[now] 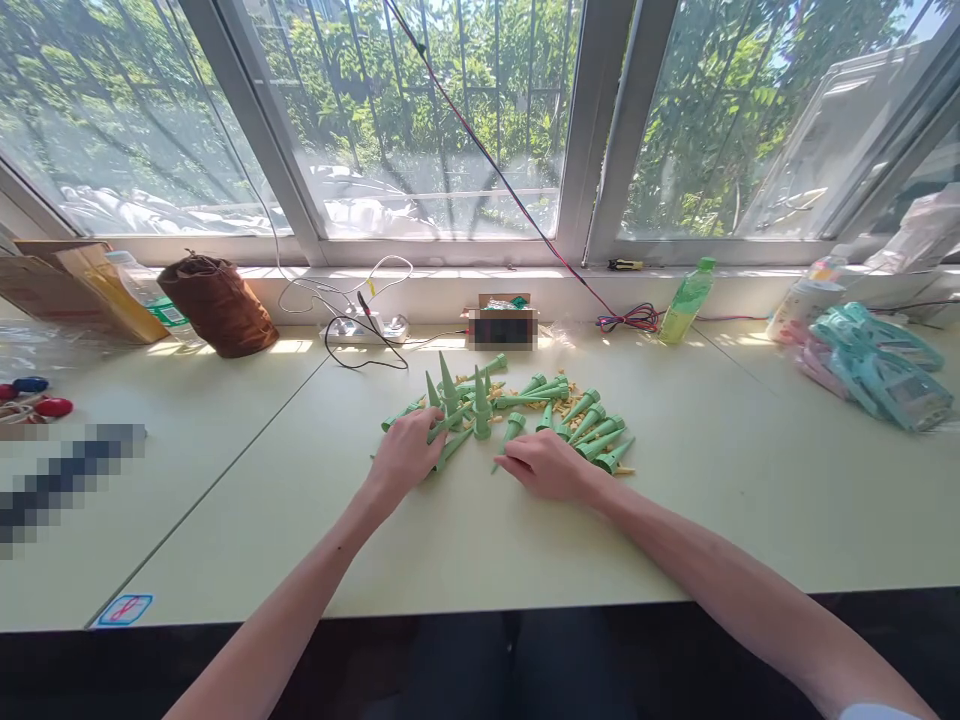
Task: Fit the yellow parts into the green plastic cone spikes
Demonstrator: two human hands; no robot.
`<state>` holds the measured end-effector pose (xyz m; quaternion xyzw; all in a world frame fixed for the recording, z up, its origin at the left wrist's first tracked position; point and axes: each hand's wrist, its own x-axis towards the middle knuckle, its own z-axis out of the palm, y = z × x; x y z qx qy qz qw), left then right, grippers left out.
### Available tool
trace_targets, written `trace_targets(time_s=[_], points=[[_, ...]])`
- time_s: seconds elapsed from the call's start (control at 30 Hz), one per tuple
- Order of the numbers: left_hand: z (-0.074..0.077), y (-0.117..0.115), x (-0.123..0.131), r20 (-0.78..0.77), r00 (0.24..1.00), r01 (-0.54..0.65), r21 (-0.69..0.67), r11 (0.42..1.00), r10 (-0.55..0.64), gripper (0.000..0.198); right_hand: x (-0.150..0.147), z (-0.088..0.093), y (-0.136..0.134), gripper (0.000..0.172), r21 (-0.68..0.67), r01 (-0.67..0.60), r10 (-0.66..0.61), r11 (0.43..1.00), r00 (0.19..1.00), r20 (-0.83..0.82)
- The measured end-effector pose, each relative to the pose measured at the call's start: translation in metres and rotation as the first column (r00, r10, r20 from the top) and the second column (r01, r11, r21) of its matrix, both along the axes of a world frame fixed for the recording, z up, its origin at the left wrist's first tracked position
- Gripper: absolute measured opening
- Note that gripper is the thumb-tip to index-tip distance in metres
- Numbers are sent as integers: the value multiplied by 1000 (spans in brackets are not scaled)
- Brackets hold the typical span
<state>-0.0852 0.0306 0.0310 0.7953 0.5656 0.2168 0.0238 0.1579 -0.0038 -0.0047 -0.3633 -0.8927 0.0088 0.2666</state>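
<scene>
My left hand (pixel 411 447) is closed around a green plastic watering spike (pixel 452 420) at the left side of a pile. Behind it, several similar spikes stand point-up, among them one upright spike (pixel 481 405). To the right, my right hand (pixel 551 463) has its fingers curled against another watering spike (pixel 514 427), whose pointed end slants down toward me. More green spikes (pixel 600 432) lie side by side beyond the right hand. Small yellow pieces (pixel 576 408) are scattered among and under them. My fingers partly hide both handled spikes.
Behind the pile is a small box (pixel 502 326), with a white power strip (pixel 365 328) and cables to its left. A brown drawstring bag (pixel 217 305) leans at back left. A green bottle (pixel 688 300) and teal plastic packages (pixel 877 360) are at right. The table (pixel 420 560) ends before me.
</scene>
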Motion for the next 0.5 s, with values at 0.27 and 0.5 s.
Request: trace_targets(time_s=[0.27, 0.5], points=[[23, -40, 10, 281, 950, 13, 399, 917, -136, 12, 8, 10, 4, 42, 186, 124, -97, 975, 984, -147], [10, -37, 65, 383, 755, 444, 298, 845, -532, 9, 40, 19, 21, 23, 124, 432, -321, 893, 808, -495]])
